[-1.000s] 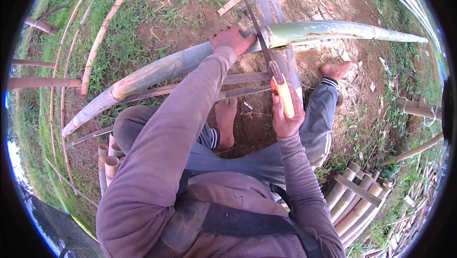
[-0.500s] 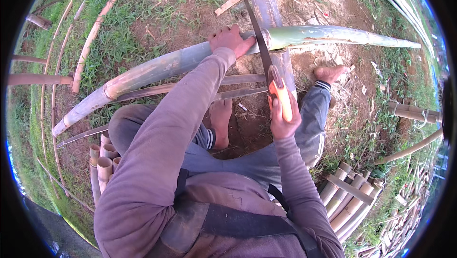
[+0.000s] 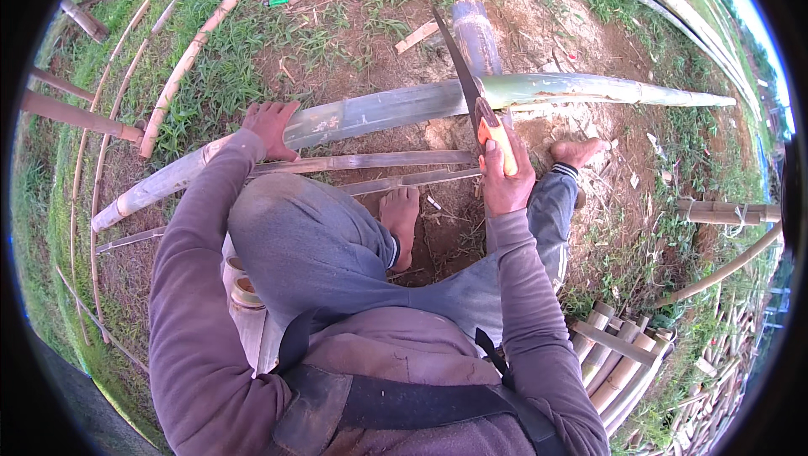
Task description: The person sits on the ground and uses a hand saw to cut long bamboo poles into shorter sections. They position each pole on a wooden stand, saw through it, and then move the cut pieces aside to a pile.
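Currently, the right hand (image 3: 510,177) is gripping an orange-handled saw (image 3: 465,73) with curled fingers; the saw is crossing a bamboo pole (image 3: 379,111) that is resting over a log (image 3: 477,39). The left hand (image 3: 271,129) is straddling the pole, fingers spread; whether they are gripping, I cannot tell.

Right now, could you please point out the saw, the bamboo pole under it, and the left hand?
Saw (image 3: 469,84): head view, on the blade near the handle.
Bamboo pole (image 3: 379,111): head view, on its bare middle.
Left hand (image 3: 269,129): head view, on its back.
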Tool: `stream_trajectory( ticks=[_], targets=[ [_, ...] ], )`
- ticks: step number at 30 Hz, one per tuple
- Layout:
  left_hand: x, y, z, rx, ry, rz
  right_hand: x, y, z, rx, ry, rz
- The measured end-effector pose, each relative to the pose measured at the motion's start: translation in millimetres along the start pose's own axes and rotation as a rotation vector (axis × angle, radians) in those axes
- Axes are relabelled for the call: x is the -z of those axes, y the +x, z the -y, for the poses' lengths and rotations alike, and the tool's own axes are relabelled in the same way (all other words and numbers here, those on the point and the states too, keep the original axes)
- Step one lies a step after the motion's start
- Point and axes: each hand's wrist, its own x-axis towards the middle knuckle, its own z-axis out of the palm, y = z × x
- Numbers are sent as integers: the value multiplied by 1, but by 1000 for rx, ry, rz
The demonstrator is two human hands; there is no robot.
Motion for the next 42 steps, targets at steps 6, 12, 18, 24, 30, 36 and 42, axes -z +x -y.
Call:
stream_trajectory(
  ticks=[6,12,18,24,30,36,42],
  targets=[
    [-54,-1,1,148,-168,-193,42,-73,13,134,-157,-19],
    [-53,-4,2,139,-145,-217,84,-153,35,-9,-27,53],
    [-44,6,-4,116,-171,-247,8,-4,-9,-57,-6,-49],
    [-51,-4,5,148,-186,-219,56,-108,28,90,-122,9],
    [-42,0,-4,149,-155,-181,60,-122,11,65,22,-32],
    [-41,0,-4,134,-196,-233,-1,-9,-1,-31,-13,-4],
    [-46,-3,3,160,-186,-192,81,-144,34,117,-200,52]
  ],
)
